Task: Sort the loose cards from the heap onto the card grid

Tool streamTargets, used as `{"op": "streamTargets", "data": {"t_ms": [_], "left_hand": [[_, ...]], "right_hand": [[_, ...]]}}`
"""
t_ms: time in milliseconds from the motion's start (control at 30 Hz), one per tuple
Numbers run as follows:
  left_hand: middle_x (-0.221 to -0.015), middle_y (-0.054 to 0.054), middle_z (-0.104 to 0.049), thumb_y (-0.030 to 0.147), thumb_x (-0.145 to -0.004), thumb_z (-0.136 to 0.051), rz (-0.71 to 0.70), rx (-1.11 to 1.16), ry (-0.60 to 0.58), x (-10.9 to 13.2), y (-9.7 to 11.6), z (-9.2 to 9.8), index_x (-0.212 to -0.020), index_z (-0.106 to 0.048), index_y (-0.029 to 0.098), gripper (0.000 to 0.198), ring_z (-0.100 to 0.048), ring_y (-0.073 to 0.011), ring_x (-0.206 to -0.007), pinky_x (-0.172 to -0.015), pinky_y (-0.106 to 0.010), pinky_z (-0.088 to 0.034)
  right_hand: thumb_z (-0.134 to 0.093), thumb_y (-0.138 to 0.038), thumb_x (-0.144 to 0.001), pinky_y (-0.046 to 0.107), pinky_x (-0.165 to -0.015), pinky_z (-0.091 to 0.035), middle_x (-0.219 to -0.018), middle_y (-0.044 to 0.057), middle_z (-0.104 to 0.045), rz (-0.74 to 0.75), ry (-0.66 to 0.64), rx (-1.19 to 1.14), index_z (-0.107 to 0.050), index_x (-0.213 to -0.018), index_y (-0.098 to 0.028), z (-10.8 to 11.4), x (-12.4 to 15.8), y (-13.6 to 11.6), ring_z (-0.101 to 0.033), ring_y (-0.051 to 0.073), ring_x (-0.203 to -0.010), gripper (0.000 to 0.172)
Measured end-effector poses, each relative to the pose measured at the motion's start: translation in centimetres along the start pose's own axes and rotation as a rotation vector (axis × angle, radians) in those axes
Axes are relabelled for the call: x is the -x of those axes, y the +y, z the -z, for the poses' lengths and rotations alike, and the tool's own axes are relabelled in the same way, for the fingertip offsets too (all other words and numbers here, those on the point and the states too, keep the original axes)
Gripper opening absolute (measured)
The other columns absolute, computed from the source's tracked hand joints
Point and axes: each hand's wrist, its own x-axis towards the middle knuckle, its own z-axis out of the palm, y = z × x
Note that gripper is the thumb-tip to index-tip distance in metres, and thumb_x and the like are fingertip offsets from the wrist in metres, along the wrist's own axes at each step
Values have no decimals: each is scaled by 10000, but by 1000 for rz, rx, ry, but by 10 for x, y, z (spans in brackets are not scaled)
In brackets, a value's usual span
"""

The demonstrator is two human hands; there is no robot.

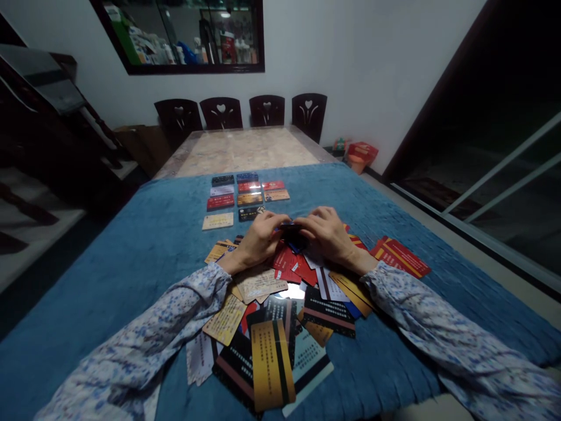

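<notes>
My left hand and my right hand meet over the middle of a loose heap of cards on a blue cloth. Fingers of both hands are curled and pinch a dark card between them. The heap holds red, yellow, black and beige cards lying at all angles. Beyond the hands, several cards lie face up in neat rows. Both arms wear blue-flowered sleeves.
The cloth covers the near part of a long marble-topped table. Several dark chairs stand at its far end under a wall window. A red box sits on the floor at the right. A glass door is further right.
</notes>
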Motion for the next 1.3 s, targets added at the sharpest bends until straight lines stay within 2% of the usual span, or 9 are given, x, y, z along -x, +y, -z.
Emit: {"op": "streamTargets", "data": {"t_ms": [200,367,500,667,833,1200,1300], "left_hand": [[-1072,-93,-729,40,-872,-543,17,-73,1,2,-7,1,-1184,-650,163,352,-605,-230,-1001,-907,-392,-536],[-1060,-96,-731,34,-887,-494,38,-115,0,4,-10,-1,-1197,-654,157,370,-604,-231,-961,-898,-396,-528],[-1102,-111,-730,24,-834,-521,64,-149,-38,4,-10,-2,-1246,-629,149,444,-601,-253,-982,-895,-407,-515],[-1159,-138,-712,105,-857,-571,91,-191,-98,4,-5,-2,-1298,-582,133,441,-604,-286,-1028,-907,-435,-490],[-1206,-170,-682,128,-864,-567,92,-214,-99,6,-3,-3,-1331,-541,111,468,-611,-305,-1077,-907,-438,-478],[-1122,-161,-668,148,-887,-517,64,-318,-85,4,-6,-6,-1311,-532,119,425,-593,-306,-1039,-897,-446,-454],[-1113,-158,-667,165,-907,-528,48,-348,-82,3,-5,-4,-1304,-541,120,401,-596,-302,-1031,-900,-443,-454]], "right_hand": [[-551,-239,-986,409,-870,-364,-1009,104,-729,3,-19,82,-663,-1248,-190,-3,6,1,-532,264,-949,288],[-623,-200,-933,397,-866,-360,-1014,93,-709,-24,-48,111,-642,-1321,-239,-6,8,0,-534,260,-952,390],[-671,-188,-896,379,-834,-352,-995,88,-686,-73,-33,127,-642,-1336,-253,-8,9,0,-529,253,-926,446],[-654,-205,-904,368,-802,-351,-1007,97,-660,-88,-35,121,-612,-1365,-251,-10,9,1,-517,257,-921,465],[-641,-251,-929,373,-793,-360,-1041,116,-644,-74,-46,95,-582,-1394,-224,-9,8,2,-505,269,-933,470],[-628,-350,-957,409,-832,-386,-1090,140,-647,-27,-48,111,-557,-1420,-206,-3,5,2,-520,291,-974,490],[-621,-324,-950,427,-853,-389,-1098,151,-660,-26,-56,140,-548,-1418,-187,-2,4,2,-526,304,-986,493]]}}
